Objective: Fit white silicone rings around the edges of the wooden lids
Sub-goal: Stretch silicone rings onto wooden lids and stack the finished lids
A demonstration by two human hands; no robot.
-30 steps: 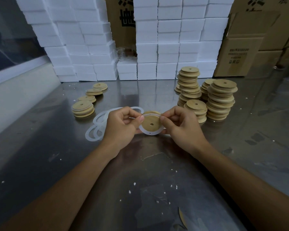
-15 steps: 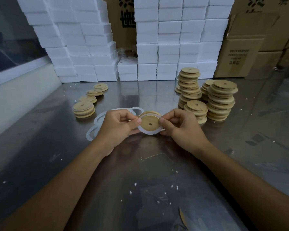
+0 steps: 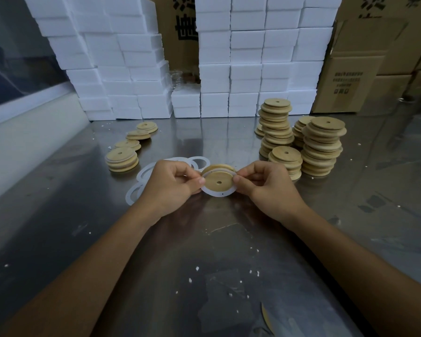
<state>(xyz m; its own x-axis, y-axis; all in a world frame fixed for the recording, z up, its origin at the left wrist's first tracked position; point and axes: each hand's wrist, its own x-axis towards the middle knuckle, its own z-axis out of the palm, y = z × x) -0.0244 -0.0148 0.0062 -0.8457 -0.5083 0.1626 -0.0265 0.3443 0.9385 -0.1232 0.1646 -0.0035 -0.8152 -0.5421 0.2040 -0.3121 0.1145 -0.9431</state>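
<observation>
Wooden lid sits between both hands, held up just above the steel table, face tilted toward the camera, small centre hole visible. White silicone ring is around its edge: lower arc shows as a full band below the lid, upper arc sits thin against the top rim; whether it is fully seated at the top I can't tell. Left hand pinches the lid's left edge, thumb tip on the ring, fingers curled behind. Right hand pinches the right edge the same way, thumb on the rim. Loose rings lie flat on the table behind and left of the left hand, overlapping. Short lid stack further left, three single lids trailing toward the back. Tall lid stacks crowd the right rear, nearest low stack just behind the right hand's knuckles. White foam boxes and cardboard cartons wall off the back edge. Open table surface lies toward the camera, between and beside the forearms, speckled with white crumbs.
</observation>
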